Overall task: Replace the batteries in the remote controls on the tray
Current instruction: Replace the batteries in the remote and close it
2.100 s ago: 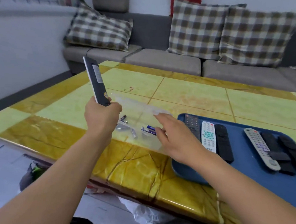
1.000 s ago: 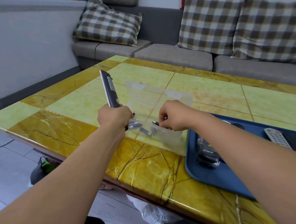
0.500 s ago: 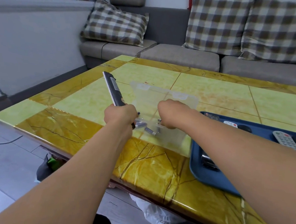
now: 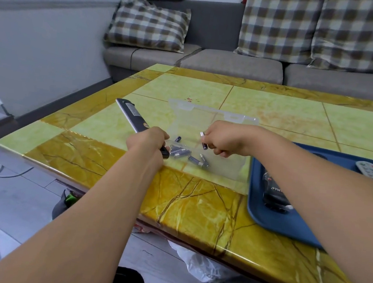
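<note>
On the yellow marble table (image 4: 196, 214), a blue tray (image 4: 264, 221) at the right edge carries the other remotes. Just left of it a clear plastic box (image 4: 217, 121) holds loose batteries (image 4: 181, 151). The left hand (image 4: 149, 143) is clenched around a black remote (image 4: 133, 116), tilted up over the table. The right hand (image 4: 223, 139) pinches one battery (image 4: 204, 141) above the box. I'd turn the open bay upward and match polarity before seating it.

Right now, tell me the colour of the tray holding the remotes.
Dark blue; the tray shows in the head view, at the table's right.
</note>
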A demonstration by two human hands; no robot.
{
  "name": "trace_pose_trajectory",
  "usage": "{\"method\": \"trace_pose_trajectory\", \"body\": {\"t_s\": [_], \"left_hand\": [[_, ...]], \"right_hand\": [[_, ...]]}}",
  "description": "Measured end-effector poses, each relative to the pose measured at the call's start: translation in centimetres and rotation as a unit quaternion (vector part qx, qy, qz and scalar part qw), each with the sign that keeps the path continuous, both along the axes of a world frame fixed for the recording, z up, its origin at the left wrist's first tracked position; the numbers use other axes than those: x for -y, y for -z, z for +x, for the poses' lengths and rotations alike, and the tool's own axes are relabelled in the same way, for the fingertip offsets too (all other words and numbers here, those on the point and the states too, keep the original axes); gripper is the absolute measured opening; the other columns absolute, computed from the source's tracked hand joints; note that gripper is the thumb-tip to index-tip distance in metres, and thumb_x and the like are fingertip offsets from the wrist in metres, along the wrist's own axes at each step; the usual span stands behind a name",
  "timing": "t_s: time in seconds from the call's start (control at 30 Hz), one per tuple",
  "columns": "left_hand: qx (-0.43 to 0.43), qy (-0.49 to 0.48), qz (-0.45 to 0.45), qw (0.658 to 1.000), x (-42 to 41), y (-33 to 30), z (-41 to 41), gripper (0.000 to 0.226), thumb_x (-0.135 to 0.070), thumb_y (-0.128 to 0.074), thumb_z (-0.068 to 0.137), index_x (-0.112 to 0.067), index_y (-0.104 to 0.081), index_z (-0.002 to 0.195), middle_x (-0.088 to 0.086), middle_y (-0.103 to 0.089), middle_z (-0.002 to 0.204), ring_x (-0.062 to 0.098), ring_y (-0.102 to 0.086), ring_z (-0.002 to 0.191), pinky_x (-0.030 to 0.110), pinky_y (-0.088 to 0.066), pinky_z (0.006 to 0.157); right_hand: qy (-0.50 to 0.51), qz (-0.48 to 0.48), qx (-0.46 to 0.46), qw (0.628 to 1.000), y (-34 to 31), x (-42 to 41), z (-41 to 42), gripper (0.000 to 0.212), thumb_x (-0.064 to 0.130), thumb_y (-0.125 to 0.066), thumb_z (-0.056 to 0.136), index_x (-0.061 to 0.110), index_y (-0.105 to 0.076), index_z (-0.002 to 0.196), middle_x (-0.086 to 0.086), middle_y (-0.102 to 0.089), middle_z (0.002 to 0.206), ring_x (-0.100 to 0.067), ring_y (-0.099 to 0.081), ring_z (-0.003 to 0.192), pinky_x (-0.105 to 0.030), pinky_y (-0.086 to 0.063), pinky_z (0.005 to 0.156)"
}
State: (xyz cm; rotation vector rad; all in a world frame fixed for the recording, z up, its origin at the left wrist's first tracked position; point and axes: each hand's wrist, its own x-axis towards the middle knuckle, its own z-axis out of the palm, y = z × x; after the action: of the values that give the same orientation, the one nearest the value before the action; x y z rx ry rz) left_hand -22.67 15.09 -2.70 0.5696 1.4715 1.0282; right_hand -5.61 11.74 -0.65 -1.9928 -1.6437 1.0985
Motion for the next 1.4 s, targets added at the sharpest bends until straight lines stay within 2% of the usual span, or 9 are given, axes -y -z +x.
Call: {"method": "trace_pose_trajectory", "body": {"t_s": [0.17,0.3,0.43,0.57,0.83,0.97,1.07,1.23,1.4], "left_hand": [[-0.028,-0.007,0.020,0.999,0.3,-0.2,0.2,0.043,0.007,-0.070,0.082,-0.002,-0.050,0.119,0.010,-0.056,0.086,0.015,-0.048,0.052,0.026,-0.046,0.044],[-0.021,-0.081,0.059,0.995,2.0,-1.8,0.5,0.029,-0.007,-0.072,0.084,-0.004,-0.055,0.107,0.007,-0.055,0.078,0.018,-0.048,0.052,0.027,-0.046,0.047],[0.080,-0.126,0.215,0.965,5.2,-4.9,1.5,0.025,-0.036,-0.058,0.093,-0.013,-0.053,0.100,0.006,-0.053,0.078,0.018,-0.050,0.054,0.028,-0.046,0.049],[0.175,0.039,0.294,0.939,8.5,-6.7,4.5,0.031,-0.033,-0.037,0.101,-0.006,-0.052,0.096,0.009,-0.057,0.068,0.021,-0.053,0.050,0.030,-0.047,0.048],[0.241,0.376,0.116,0.887,15.3,-6.3,15.8,0.047,-0.034,-0.032,0.108,0.005,-0.058,0.111,0.014,-0.069,0.073,0.022,-0.062,0.055,0.030,-0.055,0.050],[0.251,0.452,0.038,0.855,16.3,-5.5,19.3,0.048,-0.040,-0.029,0.109,-0.005,-0.054,0.130,0.011,-0.076,0.099,0.024,-0.069,0.078,0.047,-0.062,0.072],[0.224,0.506,0.004,0.833,17.8,-5.2,21.5,0.054,-0.046,-0.026,0.108,-0.009,-0.066,0.109,0.008,-0.072,0.096,0.024,-0.067,0.092,0.059,-0.054,0.085],[0.263,0.534,-0.018,0.803,19.2,-5.1,24.1,0.050,-0.047,-0.024,0.108,-0.017,-0.062,0.123,0.011,-0.064,0.121,0.030,-0.062,0.109,0.043,-0.061,0.070],[0.249,0.532,0.006,0.809,20.1,-4.9,25.1,0.047,-0.042,-0.032,0.108,-0.010,-0.053,0.135,0.014,-0.068,0.111,0.026,-0.071,0.086,0.037,-0.060,0.067]], "right_hand": [[0.045,-0.061,-0.373,0.925,-1.8,1.9,0.7,0.021,0.021,-0.043,0.103,0.013,-0.051,0.085,0.003,-0.032,0.067,-0.008,-0.021,0.055,-0.017,-0.015,0.044],[-0.004,-0.129,-0.471,0.873,-3.0,5.0,0.7,0.024,0.026,-0.041,0.100,0.017,-0.047,0.079,0.004,-0.026,0.066,-0.007,-0.013,0.056,-0.016,-0.011,0.040],[-0.028,-0.126,-0.503,0.855,-3.7,10.1,1.6,0.025,0.027,-0.039,0.106,0.012,-0.052,0.091,0.003,-0.034,0.069,-0.005,-0.014,0.054,-0.014,-0.012,0.037],[0.000,-0.038,-0.485,0.874,-4.5,15.1,4.4,0.032,0.019,-0.039,0.105,0.014,-0.059,0.130,-0.001,-0.042,0.071,-0.008,-0.011,0.054,-0.016,-0.011,0.038],[0.292,0.214,-0.412,0.836,-4.5,20.6,11.1,0.010,0.017,-0.052,0.102,0.012,-0.055,0.110,-0.006,-0.060,0.074,-0.001,-0.032,0.034,-0.013,-0.023,0.031],[0.366,0.350,-0.283,0.814,-4.6,22.1,13.8,0.008,0.016,-0.061,0.098,0.010,-0.055,0.100,-0.018,-0.069,0.083,-0.001,-0.038,0.032,-0.015,-0.027,0.034],[0.371,0.421,-0.191,0.805,-4.5,23.1,16.0,0.019,0.014,-0.068,0.093,0.002,-0.055,0.098,-0.018,-0.072,0.077,-0.002,-0.053,0.040,-0.016,-0.041,0.043],[0.364,0.427,-0.204,0.802,-4.3,24.5,17.2,0.023,0.014,-0.073,0.089,0.005,-0.052,0.092,-0.020,-0.072,0.075,-0.011,-0.062,0.048,-0.023,-0.043,0.039],[0.355,0.464,-0.100,0.806,-3.2,24.9,17.6,0.024,0.017,-0.080,0.082,0.013,-0.056,0.084,-0.012,-0.071,0.073,-0.019,-0.069,0.064,-0.033,-0.056,0.061]]}}
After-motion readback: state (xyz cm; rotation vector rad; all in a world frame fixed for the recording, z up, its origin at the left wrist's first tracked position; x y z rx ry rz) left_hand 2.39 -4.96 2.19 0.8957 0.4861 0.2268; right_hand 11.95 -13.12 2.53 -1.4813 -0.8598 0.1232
